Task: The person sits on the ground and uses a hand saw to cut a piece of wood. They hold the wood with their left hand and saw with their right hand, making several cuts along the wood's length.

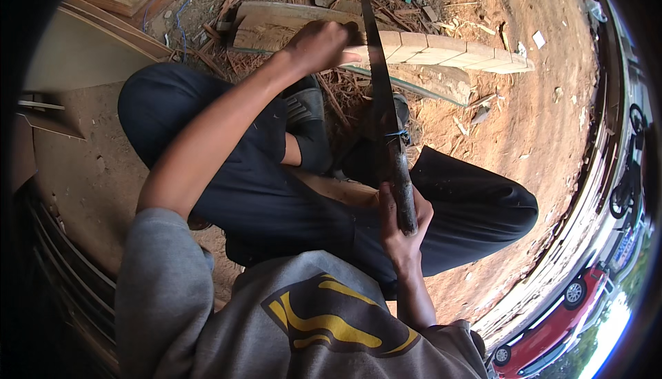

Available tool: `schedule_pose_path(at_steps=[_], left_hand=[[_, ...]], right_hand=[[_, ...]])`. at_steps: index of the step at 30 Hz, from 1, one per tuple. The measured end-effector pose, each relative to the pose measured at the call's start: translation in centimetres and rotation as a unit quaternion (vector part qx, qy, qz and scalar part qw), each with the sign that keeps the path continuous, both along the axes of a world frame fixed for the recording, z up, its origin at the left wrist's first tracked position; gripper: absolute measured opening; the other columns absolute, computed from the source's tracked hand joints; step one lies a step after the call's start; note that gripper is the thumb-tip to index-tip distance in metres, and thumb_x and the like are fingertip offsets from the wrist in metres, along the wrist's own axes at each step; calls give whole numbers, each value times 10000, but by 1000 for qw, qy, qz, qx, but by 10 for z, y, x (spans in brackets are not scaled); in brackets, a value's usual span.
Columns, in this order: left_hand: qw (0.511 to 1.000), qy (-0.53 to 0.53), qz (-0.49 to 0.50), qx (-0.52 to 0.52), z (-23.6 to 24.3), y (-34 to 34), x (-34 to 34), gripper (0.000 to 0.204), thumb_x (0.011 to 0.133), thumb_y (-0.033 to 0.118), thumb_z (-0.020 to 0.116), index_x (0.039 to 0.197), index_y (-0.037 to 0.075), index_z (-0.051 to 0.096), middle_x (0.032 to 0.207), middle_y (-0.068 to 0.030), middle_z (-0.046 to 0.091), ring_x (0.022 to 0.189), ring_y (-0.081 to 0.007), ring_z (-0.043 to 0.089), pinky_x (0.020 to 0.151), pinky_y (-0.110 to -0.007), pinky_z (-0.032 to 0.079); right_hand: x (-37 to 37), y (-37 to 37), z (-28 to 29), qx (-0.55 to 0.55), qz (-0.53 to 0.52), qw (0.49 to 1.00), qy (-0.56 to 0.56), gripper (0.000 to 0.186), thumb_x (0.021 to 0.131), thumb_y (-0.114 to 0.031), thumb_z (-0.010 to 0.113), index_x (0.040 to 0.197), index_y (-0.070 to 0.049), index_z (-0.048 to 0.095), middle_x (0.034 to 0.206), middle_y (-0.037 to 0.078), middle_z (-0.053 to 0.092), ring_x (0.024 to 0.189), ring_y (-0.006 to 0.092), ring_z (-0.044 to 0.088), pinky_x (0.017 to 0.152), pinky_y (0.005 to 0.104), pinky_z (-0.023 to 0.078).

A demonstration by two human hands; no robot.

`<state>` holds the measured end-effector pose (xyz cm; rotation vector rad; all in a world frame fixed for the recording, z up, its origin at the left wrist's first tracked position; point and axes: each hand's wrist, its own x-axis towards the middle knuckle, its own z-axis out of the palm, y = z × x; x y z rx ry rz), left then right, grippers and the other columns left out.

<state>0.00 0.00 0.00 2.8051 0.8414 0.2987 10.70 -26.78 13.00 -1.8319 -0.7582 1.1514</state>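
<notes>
My right hand (407,224) is wrapped round the rough, stick-like handle of a hand saw (380,68). The saw's long dark blade runs away from me, and a blue tie sits where blade meets handle. Beneath the blade lies a pale wooden board (445,49), with several lines across its right part. Whether the teeth are cutting into it I cannot tell. My left hand (318,46) is closed over the board just left of the blade, thumb along the near side, the fingertips partly hidden.
A second wooden piece (427,81) lies under the board, on ground strewn with wood scraps (338,100). My bent legs (276,193) flank the work. Panels (96,34) lean at the left. A red car (552,320) stands far right.
</notes>
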Motion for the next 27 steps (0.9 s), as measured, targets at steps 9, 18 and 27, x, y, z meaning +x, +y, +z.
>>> schedule_pose_path(at_steps=[9,18,27], left_hand=[[1000,-1,3,-31,-19,-13,-2,641,799,537,600,759,-103,599,682,-285,568,669,-376,603,660,-400,507],[997,21,13,-69,-15,1,1,664,800,537,602,728,-122,581,768,-289,572,752,-384,594,749,-403,493],[998,10,-1,-63,-8,-1,-1,648,802,541,596,750,-105,594,700,-292,568,690,-386,604,662,-414,508]], right_hand=[[-3,-18,23,-18,-3,1000,-17,177,874,-127,592,787,26,569,587,-35,476,546,14,391,475,197,290],[-3,-17,16,-10,-14,999,-27,186,879,-135,589,769,13,563,577,-47,454,530,10,374,463,195,271],[-1,-17,14,-6,-12,1000,-18,176,875,-120,585,765,13,549,576,-49,462,519,8,382,454,192,267]])
